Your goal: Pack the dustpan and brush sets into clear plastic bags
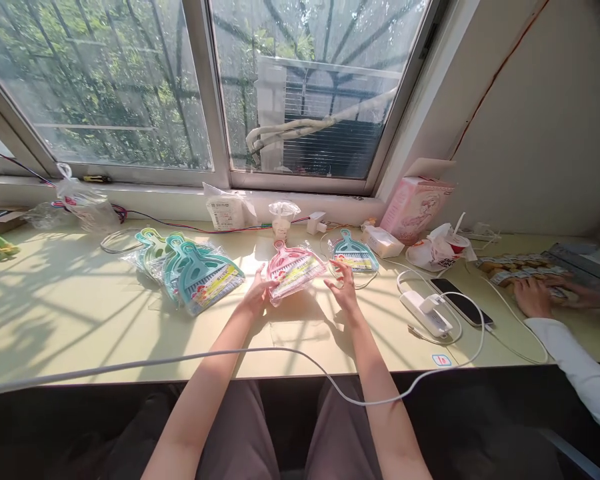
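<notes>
Near the middle of the table lies a pink mini dustpan-and-brush set (296, 272) in clear plastic with a yellow label, its front edge seeming slightly raised. My left hand (260, 289) grips its left edge, thumb on top. Just off the right edge is my right hand (343, 287), fingers spread and curved, holding nothing. Several teal and green wrapped dustpan sets (207, 280) overlap in a pile to the left. Behind my right hand lies one more teal wrapped set (353, 255).
A white cable (180, 358) crosses in front of my forearms. To the right are a power strip (425, 313), a phone (463, 301) and a pink box (415, 207). A plastic cup (281, 223) stands behind the pink set. Another person's hand (533, 297) touches packed items at far right.
</notes>
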Available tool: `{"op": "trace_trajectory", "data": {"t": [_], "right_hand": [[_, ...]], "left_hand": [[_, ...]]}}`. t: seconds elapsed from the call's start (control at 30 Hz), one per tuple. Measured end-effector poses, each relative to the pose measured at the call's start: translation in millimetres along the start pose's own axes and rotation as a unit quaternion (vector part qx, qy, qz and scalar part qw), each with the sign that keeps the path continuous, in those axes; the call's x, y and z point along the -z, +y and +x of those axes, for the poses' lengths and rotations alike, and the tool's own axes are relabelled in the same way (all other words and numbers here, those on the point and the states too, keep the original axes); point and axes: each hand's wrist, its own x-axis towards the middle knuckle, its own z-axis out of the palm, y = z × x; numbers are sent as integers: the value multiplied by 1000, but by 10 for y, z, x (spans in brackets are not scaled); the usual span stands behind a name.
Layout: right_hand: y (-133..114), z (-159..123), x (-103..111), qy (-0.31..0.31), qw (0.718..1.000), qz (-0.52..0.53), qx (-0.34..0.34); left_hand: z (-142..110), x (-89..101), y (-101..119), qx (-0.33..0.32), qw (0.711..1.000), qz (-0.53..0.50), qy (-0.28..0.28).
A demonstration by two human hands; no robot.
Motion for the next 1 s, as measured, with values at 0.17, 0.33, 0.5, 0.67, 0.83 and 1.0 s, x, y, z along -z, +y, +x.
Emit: {"op": "trace_trajectory", "data": {"t": [0.17, 0.33, 0.5, 0.67, 0.83, 1.0], "right_hand": [[-14, 36, 85, -52, 999, 5, 1], [-24, 27, 84, -57, 998, 23, -5], [22, 29, -40, -23, 999, 32, -17], [85, 0, -178, 10, 996, 39, -74], [101, -25, -209, 7, 986, 86, -144], [112, 29, -191, -2, 963, 161, -218]], "left_hand": [[-77, 17, 84, 14, 1000, -8, -15], [-57, 4, 68, 71, 997, -7, -5], [-70, -74, 27, 60, 995, 54, -50], [-25, -184, -43, 9, 999, 9, -35], [58, -159, -84, -35, 999, 8, -33], [18, -141, -114, -4, 999, 31, -37]]}}
